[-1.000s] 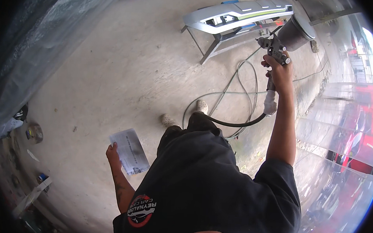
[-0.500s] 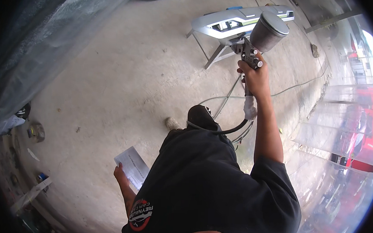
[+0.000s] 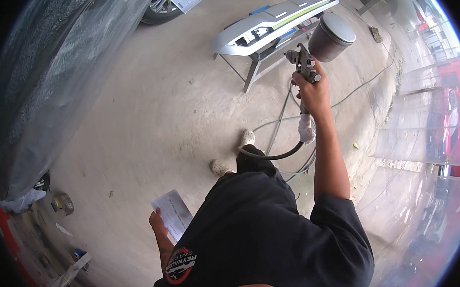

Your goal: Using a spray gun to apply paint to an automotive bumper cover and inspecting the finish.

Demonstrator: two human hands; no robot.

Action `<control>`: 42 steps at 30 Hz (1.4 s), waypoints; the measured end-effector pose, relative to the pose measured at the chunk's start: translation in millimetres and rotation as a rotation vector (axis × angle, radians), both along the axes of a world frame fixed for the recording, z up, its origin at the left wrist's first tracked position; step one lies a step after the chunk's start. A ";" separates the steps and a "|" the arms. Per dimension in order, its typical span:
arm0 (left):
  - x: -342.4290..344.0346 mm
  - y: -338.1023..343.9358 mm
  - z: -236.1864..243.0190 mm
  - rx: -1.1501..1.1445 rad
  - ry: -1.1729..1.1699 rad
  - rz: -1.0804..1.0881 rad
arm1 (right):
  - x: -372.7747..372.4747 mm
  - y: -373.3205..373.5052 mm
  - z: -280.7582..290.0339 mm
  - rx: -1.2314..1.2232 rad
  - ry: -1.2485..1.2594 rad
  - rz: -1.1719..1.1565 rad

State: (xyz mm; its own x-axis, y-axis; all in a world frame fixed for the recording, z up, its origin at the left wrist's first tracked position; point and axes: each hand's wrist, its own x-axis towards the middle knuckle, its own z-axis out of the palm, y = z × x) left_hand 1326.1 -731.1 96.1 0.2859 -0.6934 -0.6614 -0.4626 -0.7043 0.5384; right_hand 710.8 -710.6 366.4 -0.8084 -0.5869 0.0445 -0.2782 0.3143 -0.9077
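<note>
My right hand (image 3: 314, 92) is wrapped round the grip of a metal spray gun (image 3: 301, 61), held out ahead of me. A round silver cup (image 3: 332, 38) with a lid sits on top of the gun. White wrapping covers the fitting below its handle, where a dark hose (image 3: 276, 157) curves back toward my body. Low on the left, my left hand (image 3: 158, 222) grips a printed sheet of paper (image 3: 173, 212) by its edge. Beyond the gun, apart from it, a silver car bumper (image 3: 266, 29) rests on a metal stand (image 3: 252, 71).
Plastic sheeting (image 3: 60, 80) hangs along the left, near a wheel (image 3: 159, 7) partly covered with paper. Hose loops (image 3: 277, 126) lie on the concrete floor by my feet. Clear plastic (image 3: 415, 128) stands on the right with red shapes behind it. A plastic container (image 3: 63, 204) lies at the lower left.
My view has turned, so the bumper and stand appear further left and the wheel shows more. Both shoes are now visible. Each hand keeps its hold.
</note>
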 end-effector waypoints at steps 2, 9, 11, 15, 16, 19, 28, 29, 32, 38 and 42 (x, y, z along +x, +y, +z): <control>13.3 -22.1 -11.2 -0.061 0.061 0.004 | -17.4 -3.5 7.8 -0.035 -0.025 0.044; -52.9 -41.9 18.9 -0.137 0.094 0.090 | -102.7 -6.8 19.1 0.038 -0.101 0.013; -65.0 -35.8 13.8 -0.111 0.123 0.090 | -128.9 -6.2 14.1 0.003 0.009 -0.085; -100.4 -30.3 23.9 -0.021 -0.099 -0.111 | -160.8 -2.6 6.0 0.003 0.030 -0.163; -108.4 -31.4 26.9 0.003 -0.173 -0.180 | -164.7 -0.5 5.6 0.019 0.035 -0.168; -123.9 -34.7 26.0 0.018 -0.155 -0.196 | -164.5 10.0 4.9 0.043 -0.086 -0.044; -208.6 -69.2 71.6 0.022 -0.222 -0.186 | -179.0 34.4 5.8 0.028 -0.268 0.141; -211.6 -72.1 73.0 0.016 -0.230 -0.193 | -186.2 36.1 4.2 0.013 -0.226 0.056; -210.9 -76.3 69.9 0.005 -0.139 -0.126 | -208.1 40.2 -0.4 0.005 -0.145 -0.070; -206.6 -77.4 55.2 -0.060 -0.211 -0.268 | -237.8 42.0 -3.5 -0.045 -0.142 -0.216; -187.0 -80.4 37.5 -0.081 -0.330 -0.437 | -251.4 41.2 -5.9 -0.039 -0.170 -0.136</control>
